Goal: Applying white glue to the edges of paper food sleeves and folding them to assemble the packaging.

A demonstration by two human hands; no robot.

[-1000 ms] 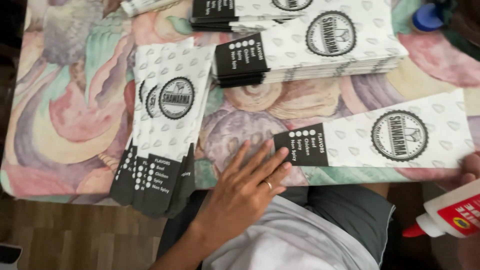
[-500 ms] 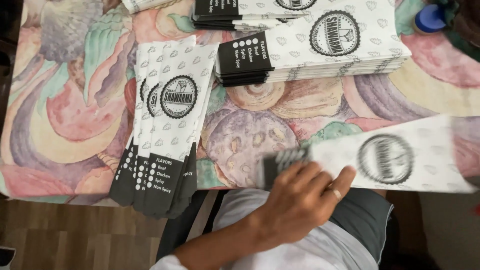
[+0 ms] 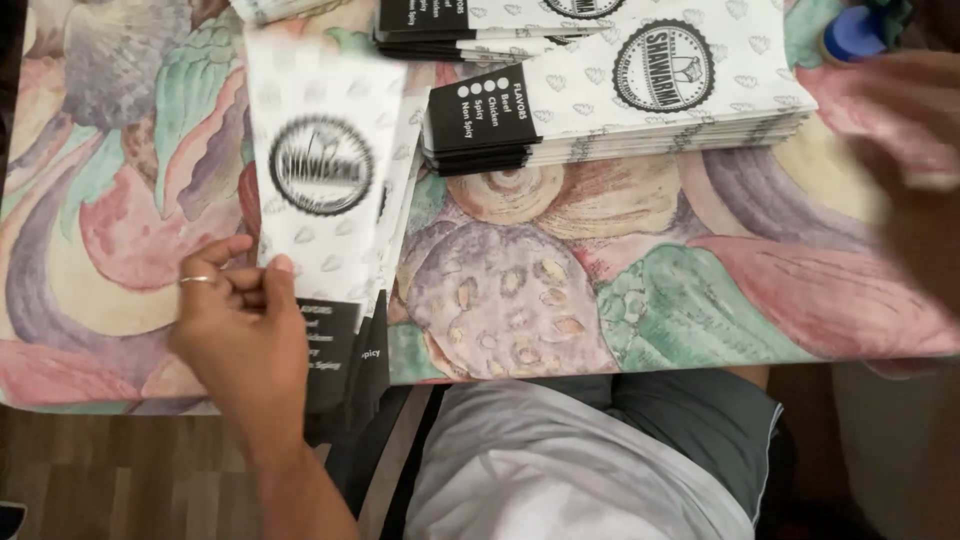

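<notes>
We saw the desk [image 3: 650, 290] under a flowery cloth, a stack of paper sleeves [image 3: 620, 95] at its far edge. Left of that stack, our left hand [image 3: 240, 320] pinched one paper sleeve [image 3: 320, 180] above another pile. Our right hand [image 3: 910, 130], blurred right of the stack, hid its grip.

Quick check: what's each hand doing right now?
Left hand: closed on a white paper sleeve over the left pile.
Right hand: blurred, cannot tell.
</notes>
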